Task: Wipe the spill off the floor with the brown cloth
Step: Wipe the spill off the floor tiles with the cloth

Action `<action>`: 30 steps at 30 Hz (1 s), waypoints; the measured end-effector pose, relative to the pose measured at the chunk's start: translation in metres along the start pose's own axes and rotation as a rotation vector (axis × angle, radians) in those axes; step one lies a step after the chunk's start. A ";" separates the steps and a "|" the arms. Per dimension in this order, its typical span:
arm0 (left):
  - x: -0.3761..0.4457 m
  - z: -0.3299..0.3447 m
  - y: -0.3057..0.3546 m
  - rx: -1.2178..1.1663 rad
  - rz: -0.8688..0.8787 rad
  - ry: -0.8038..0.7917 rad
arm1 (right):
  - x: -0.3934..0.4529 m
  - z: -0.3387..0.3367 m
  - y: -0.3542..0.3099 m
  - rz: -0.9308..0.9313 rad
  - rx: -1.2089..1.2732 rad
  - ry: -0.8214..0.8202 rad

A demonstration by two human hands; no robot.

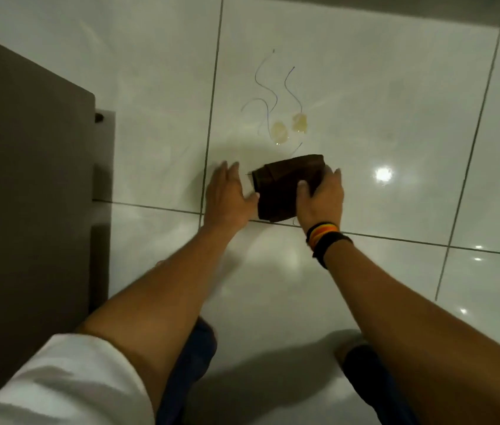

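Note:
The brown cloth (282,185) is folded into a thick pad and lies on the glossy white tile floor (365,87). My right hand (322,197) grips its right side, thumb on top and fingers around the far edge. My left hand (227,194) is flat with spread fingers, its thumb touching the cloth's left edge. The spill (290,127) is two small yellowish puddles just beyond the cloth, a short gap away. Thin blue-grey threads (265,87) curl on the tile behind the puddles.
A grey-brown cabinet or door panel (28,164) stands along the left side, its base close to my left forearm. Dark grout lines cross the tiles. My knees in dark trousers (193,357) rest on the floor near the bottom. A light glare (383,173) shines right of the cloth.

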State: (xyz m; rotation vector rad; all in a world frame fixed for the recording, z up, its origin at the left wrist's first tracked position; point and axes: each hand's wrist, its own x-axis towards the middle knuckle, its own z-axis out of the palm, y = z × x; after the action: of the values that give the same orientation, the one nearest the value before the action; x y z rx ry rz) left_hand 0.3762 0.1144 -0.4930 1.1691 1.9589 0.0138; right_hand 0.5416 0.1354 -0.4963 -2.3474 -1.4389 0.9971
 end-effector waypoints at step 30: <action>0.121 -0.006 -0.047 0.322 -0.121 -0.244 | 0.191 0.072 -0.040 -0.465 -0.662 0.154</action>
State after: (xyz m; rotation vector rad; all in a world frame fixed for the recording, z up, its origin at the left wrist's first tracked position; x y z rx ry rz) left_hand 0.3114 0.1791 -0.5859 1.1885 1.8518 -0.5018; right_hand 0.5226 0.3065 -0.6137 -2.1992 -2.3596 0.2243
